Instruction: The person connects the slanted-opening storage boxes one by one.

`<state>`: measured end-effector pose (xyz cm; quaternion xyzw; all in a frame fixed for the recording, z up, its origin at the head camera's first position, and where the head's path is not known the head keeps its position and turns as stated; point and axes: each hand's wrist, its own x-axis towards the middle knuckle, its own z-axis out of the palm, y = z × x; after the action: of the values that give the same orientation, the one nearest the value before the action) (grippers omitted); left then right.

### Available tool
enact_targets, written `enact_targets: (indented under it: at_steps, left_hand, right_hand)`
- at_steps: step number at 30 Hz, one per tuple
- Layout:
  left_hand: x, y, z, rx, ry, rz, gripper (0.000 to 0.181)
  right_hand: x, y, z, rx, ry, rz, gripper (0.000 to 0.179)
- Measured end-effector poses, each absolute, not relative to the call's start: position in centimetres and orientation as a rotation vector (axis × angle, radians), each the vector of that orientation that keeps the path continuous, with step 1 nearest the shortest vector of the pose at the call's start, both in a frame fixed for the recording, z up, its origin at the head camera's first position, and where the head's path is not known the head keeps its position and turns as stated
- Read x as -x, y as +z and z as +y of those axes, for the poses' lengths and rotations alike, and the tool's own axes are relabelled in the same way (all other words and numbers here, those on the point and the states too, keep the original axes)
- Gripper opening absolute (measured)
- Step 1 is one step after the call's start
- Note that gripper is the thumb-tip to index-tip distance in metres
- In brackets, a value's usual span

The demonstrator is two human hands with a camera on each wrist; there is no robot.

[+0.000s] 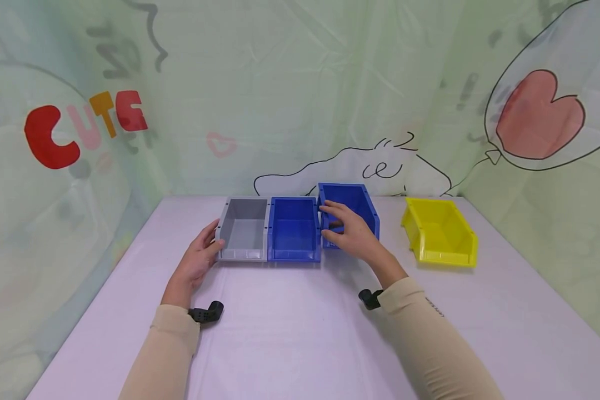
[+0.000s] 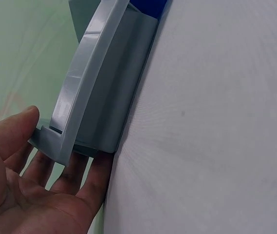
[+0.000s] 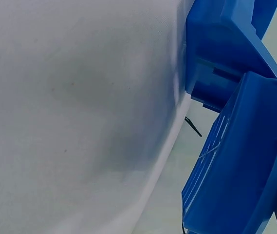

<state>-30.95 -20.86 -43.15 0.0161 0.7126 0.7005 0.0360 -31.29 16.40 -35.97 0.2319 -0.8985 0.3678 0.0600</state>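
Observation:
A grey storage bin (image 1: 245, 236) stands on the table at the left of a row, its side against a blue bin (image 1: 294, 236). My left hand (image 1: 197, 258) grips the grey bin's left side, thumb at the front corner and fingers along the outer wall, as the left wrist view shows. A second blue bin (image 1: 352, 194) is in my right hand (image 1: 352, 233), which holds it by its left wall, thumb toward the front. This bin hangs tilted above the table in the right wrist view, close beside the standing blue bin (image 3: 213, 53). Part of it is hidden behind my hand.
A yellow bin (image 1: 442, 230) stands apart on the right side of the white table (image 1: 290, 333). A printed curtain (image 1: 300, 100) hangs behind and along both sides. Black wrist cameras (image 1: 207, 312) sit below each hand.

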Motion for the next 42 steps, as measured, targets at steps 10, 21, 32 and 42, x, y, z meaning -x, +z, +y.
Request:
enact_targets:
  at_steps: [10,21,32,42]
  left_hand:
    - [31.00,-43.09,-20.86,-0.046,2.148,2.187,0.067]
    - [31.19,-42.76,-20.68,-0.053,2.135,2.192,0.067]
    - [30.89,-42.67,-20.93,-0.036,2.120,2.200,0.067]
    - [30.91,-43.01,-20.91,-0.031,2.127,2.191,0.067]
  right_hand:
    - [31.18,-35.86,16.30,-0.698,1.000,-2.750,0.061]
    - [31.25,-35.94,16.53,-0.675,0.957,-2.807,0.063]
    - [31.27,-36.20,16.20,-0.675,0.943,-2.864,0.064]
    - [31.15,-36.78,16.21,-0.652,0.906,-2.913,0.065]
